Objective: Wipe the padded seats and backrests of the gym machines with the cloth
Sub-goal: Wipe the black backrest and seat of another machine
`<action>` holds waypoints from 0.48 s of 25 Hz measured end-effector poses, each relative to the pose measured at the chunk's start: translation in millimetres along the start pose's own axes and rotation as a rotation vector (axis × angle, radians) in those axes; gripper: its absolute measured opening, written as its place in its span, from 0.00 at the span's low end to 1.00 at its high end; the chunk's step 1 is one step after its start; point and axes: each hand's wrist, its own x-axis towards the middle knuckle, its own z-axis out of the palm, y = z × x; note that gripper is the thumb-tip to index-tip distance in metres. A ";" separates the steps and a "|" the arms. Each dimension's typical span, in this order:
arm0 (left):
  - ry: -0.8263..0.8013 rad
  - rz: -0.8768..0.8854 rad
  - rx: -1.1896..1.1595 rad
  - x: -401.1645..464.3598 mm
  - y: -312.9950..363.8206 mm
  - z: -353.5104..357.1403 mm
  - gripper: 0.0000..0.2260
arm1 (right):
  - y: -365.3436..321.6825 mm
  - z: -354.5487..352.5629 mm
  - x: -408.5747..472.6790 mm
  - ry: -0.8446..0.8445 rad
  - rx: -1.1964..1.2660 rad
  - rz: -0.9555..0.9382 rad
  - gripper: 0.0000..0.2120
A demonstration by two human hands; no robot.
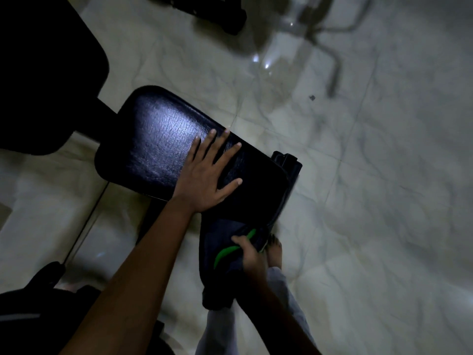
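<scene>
- Head view: a black padded seat (163,147) is shown from above, and all positions below are given relative to it.
- The left hand (204,175) is laid flat on the seat's near-right part, palm down, with the fingers (225,155) spread apart and nothing gripped.
- The cloth (222,262), dark with a green stripe, is draped over the seat's nearest corner and hangs below its edge.
- The right hand (252,254) is closed around a fold of the cloth just below that corner, the thumb pressed onto the fabric beside the green stripe.
- A second black pad (48,73) is seen beyond the seat's far-left end, joined to it by a dark neck.
- A black frame end (286,162) projects from under the seat's right edge.
- A bare foot (275,252) is placed on the pale marbled floor (384,201) just beside the seat's near corner, with a light trouser leg (284,285) below it.
- Glare is visible on the seat's upper surface, towards its far end.
- Another black machine part (217,14) lies on the floor well beyond the seat.
</scene>
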 end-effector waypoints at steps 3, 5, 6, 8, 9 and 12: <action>-0.013 -0.047 -0.132 -12.8 6.1 -12.2 0.25 | -5.1 -16.1 9.2 -0.078 -0.293 -0.090 0.19; 0.031 -0.145 -0.200 -26.8 10.0 -23.8 0.20 | -20.4 -19.0 -3.6 -0.093 -0.398 -0.194 0.18; 0.076 -0.225 -0.236 -33.2 12.1 -31.9 0.19 | -34.1 -17.9 -12.3 -0.083 -0.423 -0.235 0.16; 0.199 -0.387 -0.321 -40.7 19.7 -58.2 0.19 | -67.3 -14.2 -29.0 -0.112 -0.503 -0.362 0.14; 0.267 -0.447 -0.353 -40.9 25.0 -76.4 0.18 | -85.2 -10.0 -39.1 -0.162 -0.574 -0.433 0.14; 0.465 -0.545 -0.442 -36.8 37.9 -132.1 0.17 | -134.9 11.2 -75.8 -0.258 -0.739 -0.637 0.15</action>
